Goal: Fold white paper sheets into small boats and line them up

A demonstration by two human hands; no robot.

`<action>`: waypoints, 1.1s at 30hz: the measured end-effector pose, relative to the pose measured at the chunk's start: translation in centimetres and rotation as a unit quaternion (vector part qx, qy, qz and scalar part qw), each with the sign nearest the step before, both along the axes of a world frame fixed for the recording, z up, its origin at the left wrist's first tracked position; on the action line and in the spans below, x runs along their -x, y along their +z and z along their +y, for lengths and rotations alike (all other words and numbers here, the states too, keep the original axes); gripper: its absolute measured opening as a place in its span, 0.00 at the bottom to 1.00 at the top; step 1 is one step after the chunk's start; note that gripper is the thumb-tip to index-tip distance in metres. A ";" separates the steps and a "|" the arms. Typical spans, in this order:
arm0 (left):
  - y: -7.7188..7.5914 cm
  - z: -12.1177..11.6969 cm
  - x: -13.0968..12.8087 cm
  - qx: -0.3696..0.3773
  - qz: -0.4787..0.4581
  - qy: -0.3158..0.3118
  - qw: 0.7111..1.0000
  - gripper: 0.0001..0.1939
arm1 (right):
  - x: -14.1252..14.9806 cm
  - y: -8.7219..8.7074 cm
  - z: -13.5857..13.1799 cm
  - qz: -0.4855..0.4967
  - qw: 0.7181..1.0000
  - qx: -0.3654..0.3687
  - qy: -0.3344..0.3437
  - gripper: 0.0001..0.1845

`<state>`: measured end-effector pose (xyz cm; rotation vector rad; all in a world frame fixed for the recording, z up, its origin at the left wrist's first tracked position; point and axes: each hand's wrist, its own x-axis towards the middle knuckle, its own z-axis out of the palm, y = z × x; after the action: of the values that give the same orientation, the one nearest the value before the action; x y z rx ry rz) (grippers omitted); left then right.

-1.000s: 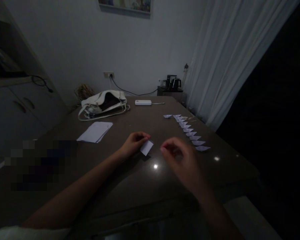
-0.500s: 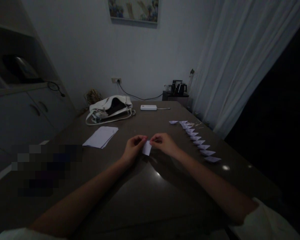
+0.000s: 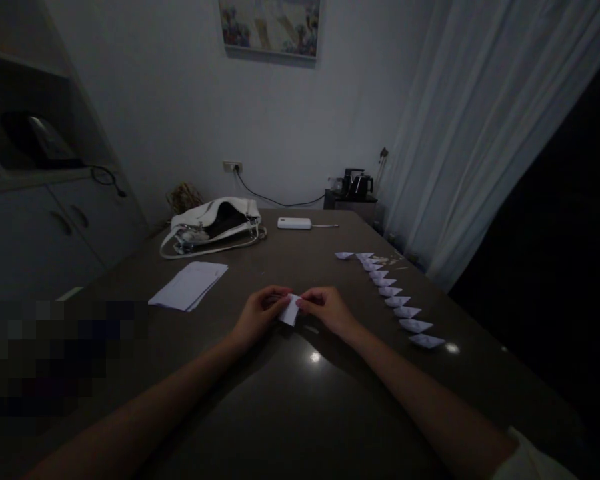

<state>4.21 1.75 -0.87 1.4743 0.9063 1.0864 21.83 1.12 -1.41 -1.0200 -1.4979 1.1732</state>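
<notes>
A small folded piece of white paper is held up between both hands, over the middle of the dark table. My left hand pinches its left upper edge with thumb and fingers. On the other side, my right hand grips the right upper edge the same way. To the right, several folded paper boats stand in a slanting row. A stack of white paper sheets lies to the left of my hands.
A white handbag with a looped strap rests at the back left. Near the far edge lies a white power bank with a short cable. Small scraps are scattered beside the boats. A white curtain hangs at the right.
The camera view has tilted up slightly, so things sit lower in the picture. Both hands keep their pinch on the paper, which has turned a little.
</notes>
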 end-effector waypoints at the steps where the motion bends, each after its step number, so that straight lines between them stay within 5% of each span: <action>1: 0.0 0.0 0.0 -0.005 0.010 -0.007 1.000 0.19 | -0.1 -0.1 0.1 -0.006 1.000 -0.006 -0.005 0.15; 15: -0.3 -0.1 0.0 -0.005 0.023 -0.017 1.000 0.17 | 0.1 0.0 0.2 0.055 0.995 -0.005 -0.077 0.16; 33: -0.4 -0.1 0.0 -0.016 0.049 0.004 0.999 0.17 | 0.0 -0.2 0.4 0.045 0.998 -0.003 -0.035 0.17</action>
<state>4.22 1.68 -1.30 1.5624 0.9670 1.0466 21.82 1.53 -1.65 -0.9946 -1.3837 1.1496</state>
